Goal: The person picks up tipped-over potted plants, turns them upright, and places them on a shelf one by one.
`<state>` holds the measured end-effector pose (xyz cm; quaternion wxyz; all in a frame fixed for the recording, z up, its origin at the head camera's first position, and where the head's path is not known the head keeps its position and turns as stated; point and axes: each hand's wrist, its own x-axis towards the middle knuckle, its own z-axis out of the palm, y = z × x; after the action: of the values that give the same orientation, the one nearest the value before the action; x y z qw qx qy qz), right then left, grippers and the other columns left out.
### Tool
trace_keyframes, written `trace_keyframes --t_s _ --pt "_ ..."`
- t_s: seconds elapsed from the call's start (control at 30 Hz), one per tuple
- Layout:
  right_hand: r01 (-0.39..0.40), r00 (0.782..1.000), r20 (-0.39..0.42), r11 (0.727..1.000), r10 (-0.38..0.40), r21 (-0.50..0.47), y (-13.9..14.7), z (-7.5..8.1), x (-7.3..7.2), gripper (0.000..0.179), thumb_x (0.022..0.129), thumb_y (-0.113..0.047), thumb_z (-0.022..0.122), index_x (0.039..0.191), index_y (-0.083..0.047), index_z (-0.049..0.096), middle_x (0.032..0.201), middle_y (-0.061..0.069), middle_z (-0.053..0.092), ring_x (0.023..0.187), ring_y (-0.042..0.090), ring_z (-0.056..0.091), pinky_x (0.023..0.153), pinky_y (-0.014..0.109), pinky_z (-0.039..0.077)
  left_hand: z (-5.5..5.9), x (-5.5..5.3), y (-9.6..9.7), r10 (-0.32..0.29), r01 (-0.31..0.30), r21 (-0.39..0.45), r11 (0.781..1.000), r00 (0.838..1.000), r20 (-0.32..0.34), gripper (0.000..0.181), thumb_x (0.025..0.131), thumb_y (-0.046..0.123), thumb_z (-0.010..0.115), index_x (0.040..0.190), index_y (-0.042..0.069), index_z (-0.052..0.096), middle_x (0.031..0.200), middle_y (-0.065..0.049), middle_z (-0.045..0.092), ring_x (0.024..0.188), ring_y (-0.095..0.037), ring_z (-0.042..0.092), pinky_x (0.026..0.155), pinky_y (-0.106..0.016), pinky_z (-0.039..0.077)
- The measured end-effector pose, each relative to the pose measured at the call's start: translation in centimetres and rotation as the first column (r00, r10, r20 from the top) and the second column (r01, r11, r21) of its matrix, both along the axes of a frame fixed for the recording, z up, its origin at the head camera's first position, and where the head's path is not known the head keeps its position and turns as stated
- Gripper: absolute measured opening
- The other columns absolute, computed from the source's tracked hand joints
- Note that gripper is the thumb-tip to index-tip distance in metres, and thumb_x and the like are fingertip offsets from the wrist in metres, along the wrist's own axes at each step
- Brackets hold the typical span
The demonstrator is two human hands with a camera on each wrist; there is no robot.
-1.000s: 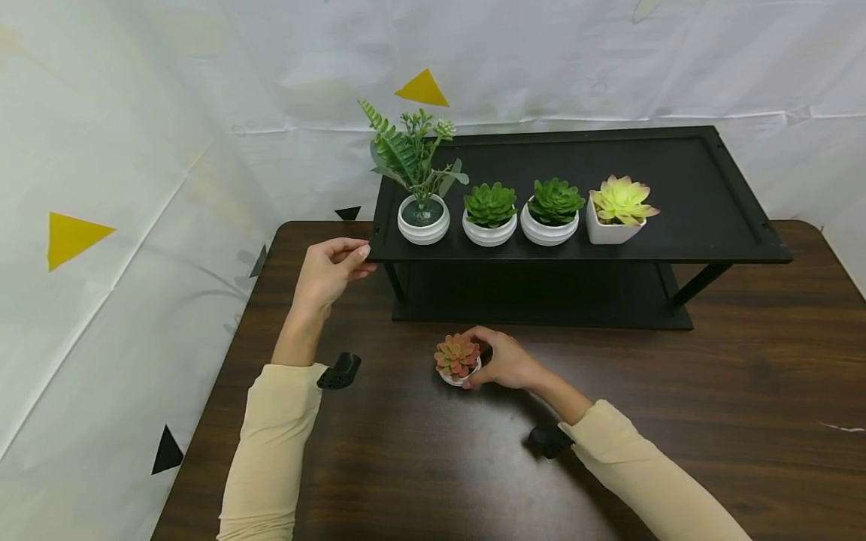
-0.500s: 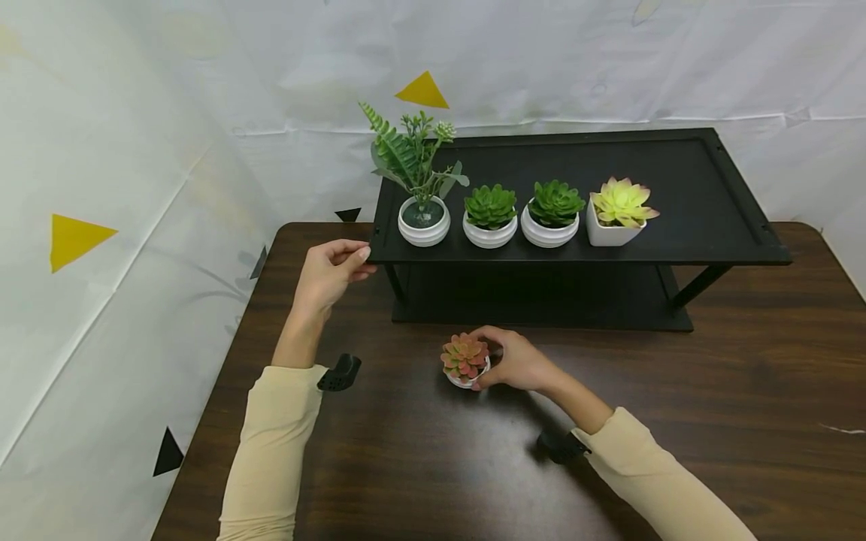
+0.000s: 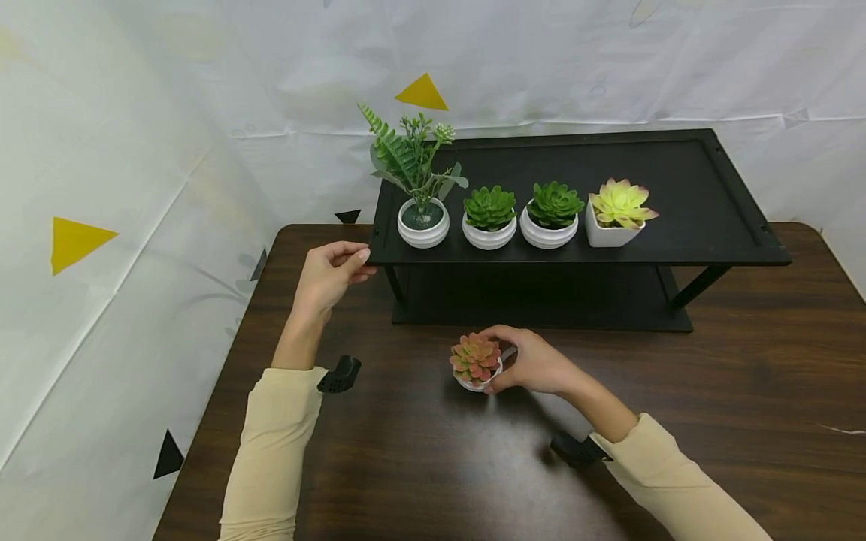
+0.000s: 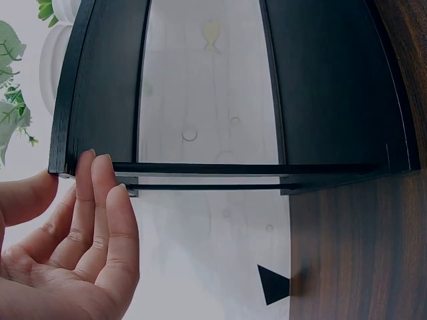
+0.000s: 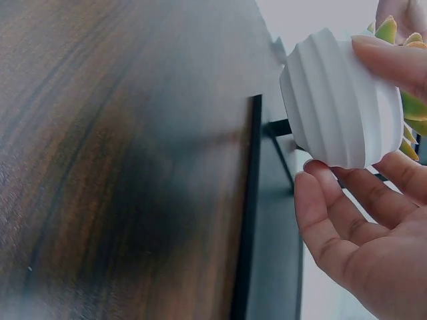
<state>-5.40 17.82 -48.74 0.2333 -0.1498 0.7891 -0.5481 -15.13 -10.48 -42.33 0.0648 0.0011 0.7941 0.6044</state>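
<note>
My right hand grips a small white ribbed pot holding a reddish-orange succulent. In the right wrist view the pot is raised off the wooden table, thumb on one side and fingers on the other. My left hand pinches the front left corner of a black two-tier shelf; the left wrist view has the thumb on top of the board and fingertips beneath it. Along the shelf's front stand a fern-like plant, two green succulents in round white pots, and a yellow-green succulent in a square pot.
The shelf stands at the back of the dark wooden table, its lower board close behind the held plant. A white sheet with yellow and black triangles hangs behind and along the left. The upper board's right part is bare.
My right hand has moved a little to the right with the succulent, and the plant looks slightly larger in the head view. The left hand stays on the shelf corner.
</note>
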Motion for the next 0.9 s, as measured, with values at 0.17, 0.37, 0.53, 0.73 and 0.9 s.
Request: trace_keyframes --t_s 0.17,0.37,0.53,0.73,0.9 --pt "-0.002 1.000 0.005 1.000 0.002 0.020 0.5 0.9 0.1 0.065 0.065 -0.007 0.080 0.123 -0.001 0.051 0.108 0.012 0.056 0.087 0.024 0.058 0.073 0.031 0.051 0.0 0.0 0.0 0.000 0.000 0.002 1.000 1.000 0.000 0.026 0.092 0.008 0.056 0.111 -0.009 0.059 0.099 -0.019 0.060 0.074 -0.016 0.065 0.074 -0.029 0.054" --pt "-0.003 1.000 0.009 1.000 0.003 0.008 1.0 2.1 0.3 0.065 0.066 -0.010 0.081 0.123 -0.003 0.052 0.110 0.011 0.055 0.087 0.022 0.057 0.074 0.033 0.051 -0.1 -0.1 0.0 -0.002 0.002 0.005 1.000 1.000 0.002 0.026 0.092 0.008 0.056 0.111 -0.009 0.059 0.099 -0.019 0.060 0.075 -0.017 0.065 0.074 -0.030 0.054" --pt "0.002 1.000 0.005 1.000 -0.002 -0.015 1.4 3.1 0.4 0.064 0.066 -0.008 0.079 0.124 -0.003 0.051 0.113 0.012 0.054 0.093 0.023 0.056 0.080 0.037 0.050 -0.1 -0.1 0.0 -0.004 0.004 0.004 1.000 1.000 0.004 0.026 0.092 0.008 0.056 0.111 -0.009 0.059 0.099 -0.019 0.060 0.074 -0.015 0.065 0.074 -0.029 0.054" --pt "0.012 1.000 -0.029 1.000 -0.013 -0.029 2.0 3.8 0.4 0.063 0.067 -0.005 0.078 0.123 -0.004 0.051 0.112 0.011 0.054 0.094 0.024 0.056 0.081 0.041 0.050 -0.1 -0.1 0.0 -0.003 0.003 0.005 1.000 1.000 0.003 0.026 0.092 0.008 0.056 0.111 -0.009 0.059 0.100 -0.020 0.060 0.071 -0.012 0.064 0.075 -0.030 0.054" --pt "0.017 0.999 -0.047 1.000 -0.018 -0.017 2.5 4.2 0.4 0.066 0.065 -0.008 0.081 0.125 -0.005 0.052 0.113 0.010 0.054 0.094 0.023 0.056 0.082 0.041 0.050 0.0 0.0 0.0 -0.003 0.003 0.004 1.000 1.000 0.004 0.026 0.092 0.007 0.055 0.111 -0.009 0.059 0.100 -0.020 0.060 0.070 -0.010 0.064 0.074 -0.029 0.054"
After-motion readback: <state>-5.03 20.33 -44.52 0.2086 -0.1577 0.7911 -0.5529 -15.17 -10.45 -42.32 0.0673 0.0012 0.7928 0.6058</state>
